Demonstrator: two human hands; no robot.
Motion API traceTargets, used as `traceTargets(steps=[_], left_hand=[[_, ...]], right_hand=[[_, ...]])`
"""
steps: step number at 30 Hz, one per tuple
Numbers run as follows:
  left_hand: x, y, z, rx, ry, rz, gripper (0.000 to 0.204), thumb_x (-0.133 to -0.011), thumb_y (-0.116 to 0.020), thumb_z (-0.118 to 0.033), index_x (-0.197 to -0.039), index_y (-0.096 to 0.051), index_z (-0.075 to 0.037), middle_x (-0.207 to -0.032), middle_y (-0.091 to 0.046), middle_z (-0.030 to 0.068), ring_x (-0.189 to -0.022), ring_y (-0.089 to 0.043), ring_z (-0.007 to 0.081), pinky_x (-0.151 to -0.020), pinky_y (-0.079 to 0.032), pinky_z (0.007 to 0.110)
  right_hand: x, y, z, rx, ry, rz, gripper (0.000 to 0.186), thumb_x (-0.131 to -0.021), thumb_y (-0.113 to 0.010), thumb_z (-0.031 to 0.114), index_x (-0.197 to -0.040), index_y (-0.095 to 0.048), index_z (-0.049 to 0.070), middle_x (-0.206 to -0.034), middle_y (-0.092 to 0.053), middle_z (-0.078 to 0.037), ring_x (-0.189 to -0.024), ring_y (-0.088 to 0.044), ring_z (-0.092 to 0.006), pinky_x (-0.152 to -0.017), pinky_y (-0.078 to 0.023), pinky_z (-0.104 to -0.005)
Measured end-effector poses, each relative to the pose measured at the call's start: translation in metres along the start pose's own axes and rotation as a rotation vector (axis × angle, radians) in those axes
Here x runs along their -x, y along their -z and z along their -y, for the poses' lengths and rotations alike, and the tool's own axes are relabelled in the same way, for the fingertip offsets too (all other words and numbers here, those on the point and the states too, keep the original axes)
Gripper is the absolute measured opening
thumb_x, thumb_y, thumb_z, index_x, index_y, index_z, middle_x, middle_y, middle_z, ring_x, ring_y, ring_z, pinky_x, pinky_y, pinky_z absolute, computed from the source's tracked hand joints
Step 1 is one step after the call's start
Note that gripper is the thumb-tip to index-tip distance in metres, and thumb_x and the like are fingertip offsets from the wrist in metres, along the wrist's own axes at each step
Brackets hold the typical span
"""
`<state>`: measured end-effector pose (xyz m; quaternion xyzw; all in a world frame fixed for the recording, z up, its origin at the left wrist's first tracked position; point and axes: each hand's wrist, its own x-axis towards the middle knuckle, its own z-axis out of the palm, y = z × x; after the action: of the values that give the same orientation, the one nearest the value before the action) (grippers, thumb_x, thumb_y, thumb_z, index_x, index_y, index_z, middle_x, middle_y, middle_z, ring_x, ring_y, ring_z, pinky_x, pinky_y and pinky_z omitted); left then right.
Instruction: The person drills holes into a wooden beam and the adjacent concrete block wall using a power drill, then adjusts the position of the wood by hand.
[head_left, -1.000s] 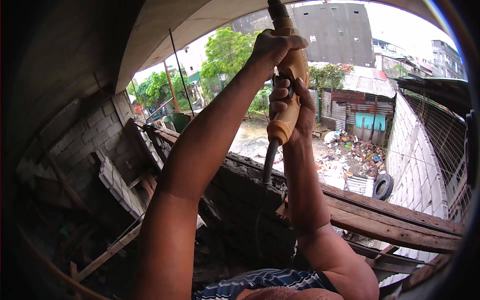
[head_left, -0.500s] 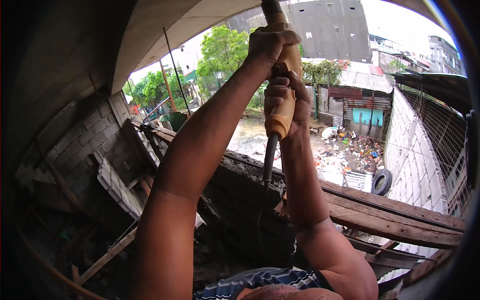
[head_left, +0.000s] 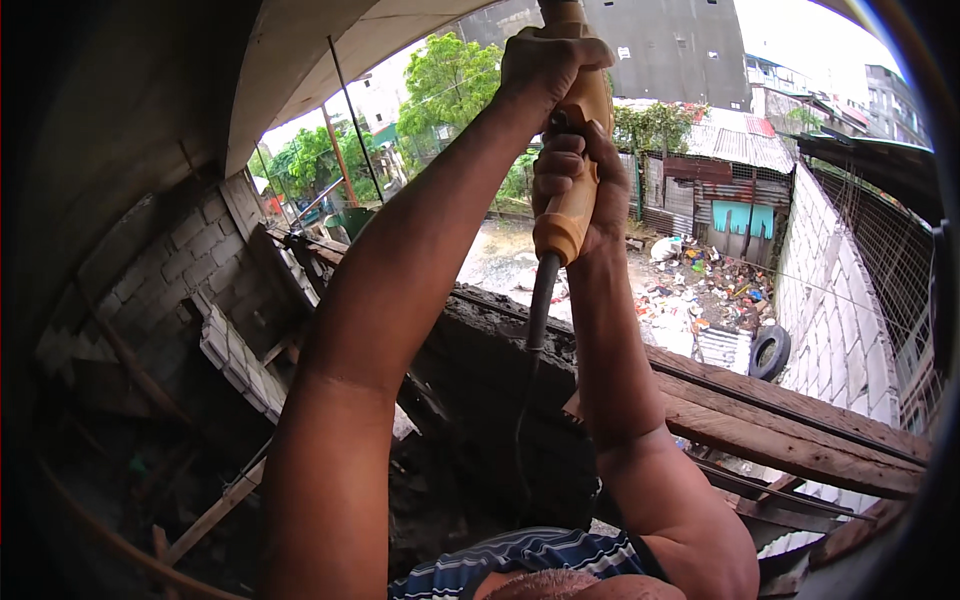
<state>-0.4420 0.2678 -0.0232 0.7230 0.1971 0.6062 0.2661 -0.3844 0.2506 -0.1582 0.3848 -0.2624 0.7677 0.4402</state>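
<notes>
Both arms reach up in front of me around a long, tan-yellow corded power tool (head_left: 562, 232). Its exact kind cannot be made out, since the working end runs past the top of the view. My left hand (head_left: 545, 72) is wrapped round the upper body, close to the dark front part. Lower down, my right hand (head_left: 582, 178) grips the rear handle with its fingers curled round it. A black cable (head_left: 538, 312) leaves the tool's lower end and hangs down between my forearms.
A concrete slab (head_left: 310, 60) slopes overhead. Wooden planks (head_left: 780, 430) cross at the right, beside a rough dark concrete edge. Below lie scattered rubbish (head_left: 700, 285) and a tyre (head_left: 769, 352). A block wall (head_left: 835, 290) stands at right; thin upright rods stand at left.
The tool and both hands sit very slightly farther right, with the right hand and the tool's lower end a little higher. The background has shifted slightly right. Both grips are unchanged.
</notes>
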Motion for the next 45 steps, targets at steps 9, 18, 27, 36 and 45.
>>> traceTargets(steps=[9,18,27,36,45], left_hand=[[-0.004,0.002,0.005,-0.035,0.026,0.034,0.049,-0.058,-0.084,-0.026,-0.094,-0.069,0.005,-0.088,-0.071,0.0149,-0.078,-0.070,0.0223,-0.074,-0.057,0.033],[-0.002,0.000,0.003,-0.030,-0.003,-0.041,0.039,-0.060,-0.082,-0.024,-0.083,-0.071,0.005,-0.082,-0.071,0.0146,-0.073,-0.069,0.0215,-0.071,-0.056,0.033],[-0.003,0.000,0.003,-0.067,-0.048,-0.055,0.039,-0.059,-0.083,-0.025,-0.084,-0.072,0.004,-0.081,-0.072,0.0139,-0.070,-0.069,0.0205,-0.069,-0.056,0.032],[-0.011,0.002,0.010,-0.075,-0.016,-0.078,0.056,-0.057,-0.085,-0.025,-0.099,-0.066,0.007,-0.091,-0.071,0.0160,-0.078,-0.070,0.0230,-0.073,-0.057,0.033],[-0.007,0.001,0.004,-0.087,-0.015,-0.008,0.060,-0.057,-0.085,-0.025,-0.103,-0.064,0.007,-0.096,-0.071,0.0169,-0.081,-0.071,0.0237,-0.075,-0.058,0.034]], right_hand=[[-0.002,0.012,0.006,0.047,-0.016,0.087,0.032,-0.102,-0.055,0.028,-0.119,-0.059,0.001,-0.086,-0.061,-0.002,-0.075,-0.058,-0.0143,-0.064,-0.050,-0.0331],[-0.002,0.004,0.001,0.115,0.079,-0.043,0.027,-0.098,-0.058,0.024,-0.120,-0.056,0.007,-0.080,-0.061,-0.001,-0.064,-0.060,-0.0144,-0.053,-0.055,-0.0324],[-0.002,0.010,0.003,0.113,0.043,0.028,0.029,-0.102,-0.055,0.027,-0.119,-0.058,0.003,-0.085,-0.059,-0.001,-0.070,-0.056,-0.0131,-0.061,-0.049,-0.0330],[-0.003,0.010,0.002,0.124,0.056,0.023,0.030,-0.101,-0.055,0.026,-0.120,-0.058,0.003,-0.085,-0.058,-0.001,-0.070,-0.054,-0.0127,-0.060,-0.047,-0.0325],[-0.003,0.010,0.002,0.129,0.059,0.042,0.031,-0.102,-0.054,0.027,-0.120,-0.058,0.003,-0.085,-0.059,-0.001,-0.070,-0.054,-0.0128,-0.060,-0.048,-0.0325]])
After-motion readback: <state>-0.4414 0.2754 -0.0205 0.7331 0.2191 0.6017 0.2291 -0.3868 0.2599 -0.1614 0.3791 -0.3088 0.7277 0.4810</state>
